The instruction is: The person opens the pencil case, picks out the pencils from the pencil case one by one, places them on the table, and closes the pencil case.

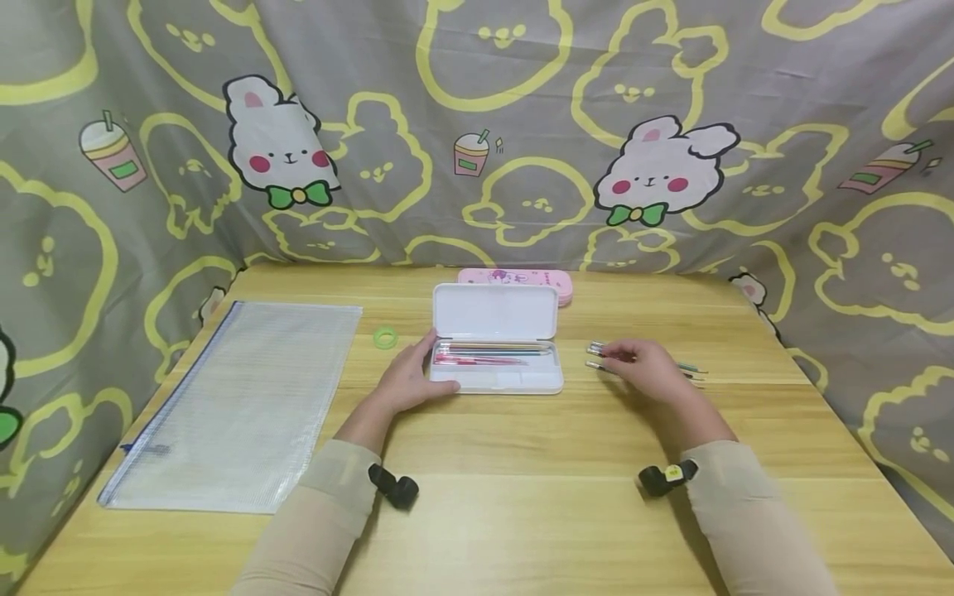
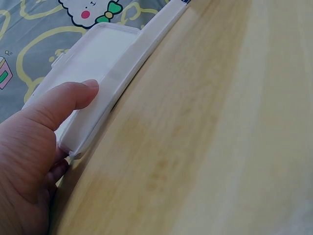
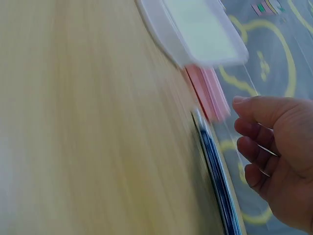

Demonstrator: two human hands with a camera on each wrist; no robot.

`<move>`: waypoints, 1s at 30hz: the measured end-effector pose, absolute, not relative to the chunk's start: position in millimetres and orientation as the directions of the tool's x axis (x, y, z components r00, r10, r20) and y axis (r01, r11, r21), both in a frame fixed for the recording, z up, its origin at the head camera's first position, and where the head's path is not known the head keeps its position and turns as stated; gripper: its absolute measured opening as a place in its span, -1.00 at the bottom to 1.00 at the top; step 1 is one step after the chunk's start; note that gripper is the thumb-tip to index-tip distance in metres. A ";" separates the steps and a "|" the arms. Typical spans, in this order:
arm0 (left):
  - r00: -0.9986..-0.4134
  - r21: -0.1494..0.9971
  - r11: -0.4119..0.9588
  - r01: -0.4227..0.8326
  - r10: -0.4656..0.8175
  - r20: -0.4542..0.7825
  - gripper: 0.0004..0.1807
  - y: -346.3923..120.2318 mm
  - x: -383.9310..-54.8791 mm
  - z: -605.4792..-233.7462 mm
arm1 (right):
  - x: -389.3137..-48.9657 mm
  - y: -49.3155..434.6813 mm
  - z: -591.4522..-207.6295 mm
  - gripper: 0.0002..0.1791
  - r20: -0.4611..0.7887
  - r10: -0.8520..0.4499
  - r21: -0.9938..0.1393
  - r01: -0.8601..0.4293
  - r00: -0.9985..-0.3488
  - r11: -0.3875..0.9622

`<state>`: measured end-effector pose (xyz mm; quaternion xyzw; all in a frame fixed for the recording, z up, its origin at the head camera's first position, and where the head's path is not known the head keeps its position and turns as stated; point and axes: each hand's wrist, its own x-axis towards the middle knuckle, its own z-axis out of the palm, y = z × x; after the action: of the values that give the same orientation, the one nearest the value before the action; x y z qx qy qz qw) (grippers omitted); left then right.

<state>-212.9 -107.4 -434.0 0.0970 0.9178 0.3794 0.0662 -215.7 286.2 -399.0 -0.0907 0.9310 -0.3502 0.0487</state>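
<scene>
A white pencil case (image 1: 495, 312) lies unfolded in the middle of the table, its lid raised at the back. Several pencils (image 1: 488, 349) and pink pens (image 1: 477, 361) lie in its tray. My left hand (image 1: 406, 377) grips the case's left end, thumb (image 2: 80, 95) on the front rim and fingers round the side. My right hand (image 1: 643, 364) is over several loose dark pencils (image 1: 594, 348) to the right of the case. Seen from the right wrist, its fingers are loosely curled with nothing in them, just beside the pencils (image 3: 212, 156).
A pink pencil case (image 1: 564, 285) lies behind the white one. Left of the white case is a green ring-shaped roll (image 1: 385, 338). A clear zip pouch (image 1: 246, 406) lies flat on the table's left side. A patterned curtain (image 1: 395, 157) rises along the back and sides.
</scene>
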 end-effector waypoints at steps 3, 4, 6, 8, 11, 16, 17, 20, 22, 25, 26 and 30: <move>-0.972 0.709 0.693 0.129 0.229 -0.046 0.23 -107.8 -213.3 -435.4 | -222.4 265.0 -400.3 -0.67 -0.029 -0.222 -0.679 -0.144 -0.975 0.720; -0.972 0.709 0.693 0.131 0.230 -0.046 0.24 -108.1 -213.0 -435.5 | -224.5 258.5 -400.7 -0.67 -0.024 -0.225 -0.682 -0.149 -0.974 0.716; -0.972 0.710 0.692 0.127 0.228 -0.048 0.24 -108.1 -213.4 -435.7 | -228.2 247.4 -401.8 -0.68 -0.009 -0.237 -0.691 -0.165 -0.971 0.704; -0.972 0.711 0.692 0.125 0.228 -0.050 0.24 -108.1 -213.2 -435.3 | -230.9 236.8 -401.9 -0.70 0.011 -0.246 -0.699 -0.183 -0.969 0.691; -0.973 0.713 0.690 0.123 0.227 -0.051 0.25 -107.9 -213.6 -435.0 | -235.2 223.8 -402.6 -0.72 0.031 -0.266 -0.697 -0.211 -0.964 0.685; -0.972 0.711 0.691 0.130 0.230 -0.046 0.24 -107.9 -214.3 -434.8 | -241.3 208.0 -403.6 -0.73 0.016 -0.303 -0.666 -0.236 -0.953 0.708; -0.972 0.710 0.692 0.131 0.231 -0.046 0.24 -107.7 -214.5 -434.7 | -242.6 205.9 -404.2 -0.74 0.015 -0.311 -0.657 -0.244 -0.950 0.713; -0.971 0.710 0.691 0.134 0.233 -0.044 0.24 -107.4 -214.7 -434.5 | -245.8 200.2 -405.9 -0.74 0.010 -0.326 -0.646 -0.255 -0.945 0.719; -0.971 0.711 0.690 0.137 0.235 -0.041 0.24 -107.5 -214.7 -434.6 | -246.9 197.3 -406.9 -0.75 0.000 -0.322 -0.635 -0.248 -0.947 0.732; -0.971 0.714 0.685 0.141 0.238 -0.036 0.24 -107.8 -214.5 -434.8 | -248.2 193.6 -408.4 -0.75 -0.015 -0.308 -0.603 -0.237 -0.951 0.762; -0.971 0.716 0.684 0.141 0.238 -0.036 0.24 -107.9 -214.4 -434.9 | -248.7 192.4 -409.2 -0.75 -0.014 -0.306 -0.580 -0.241 -0.952 0.778; -0.971 0.719 0.680 0.141 0.238 -0.035 0.24 -107.8 -214.2 -435.0 | -250.4 187.2 -410.9 -0.75 -0.006 -0.313 -0.483 -0.271 -0.950 0.833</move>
<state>-214.2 -107.8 -435.0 0.1035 0.9144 0.3863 0.0628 -250.4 187.2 -410.9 -0.1526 0.9563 -0.2457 0.0422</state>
